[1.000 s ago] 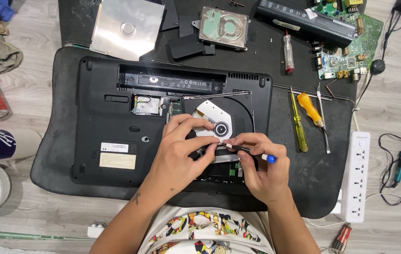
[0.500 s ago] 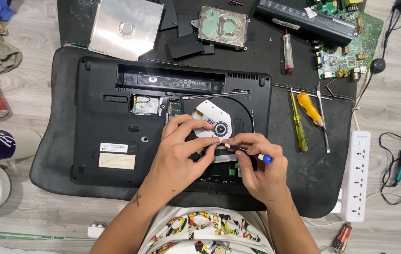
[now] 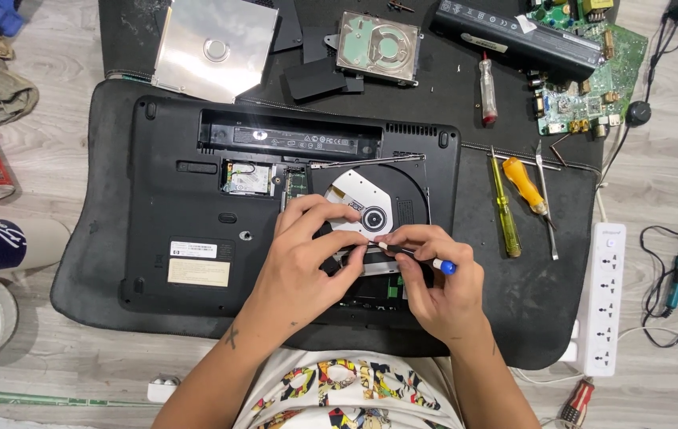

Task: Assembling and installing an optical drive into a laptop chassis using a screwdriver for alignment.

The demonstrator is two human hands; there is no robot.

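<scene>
Under both our hands lies the black laptop, turned bottom-up on a dark mat, its battery bay bare and its memory hatch uncovered just left of our left fingertips. Set in its right half, directly beneath our fingers, is the optical drive, its silver top and round hub exposed.

Our left hand is curled, fingers bent down, pressing and pinching the near edge of the drive; it grips no tool. Our right hand is closed around a small screwdriver with a black shaft and blue cap, its tip pointing left toward the drive's near edge, between the two sets of fingertips. Whether the tip sits in a screw we cannot tell; our fingers hide the spot.

We judge the step in hand to be work on a fastener or bracket at the drive's near edge, while the left hand steadies it. The next move would call for the tip held square and the drive kept from shifting.

Beyond our hands lie a silver drive cover, a bare hard disk and a long black battery. Right of our right hand rest a yellow-green screwdriver and an orange-handled one, with a white power strip farther right.
</scene>
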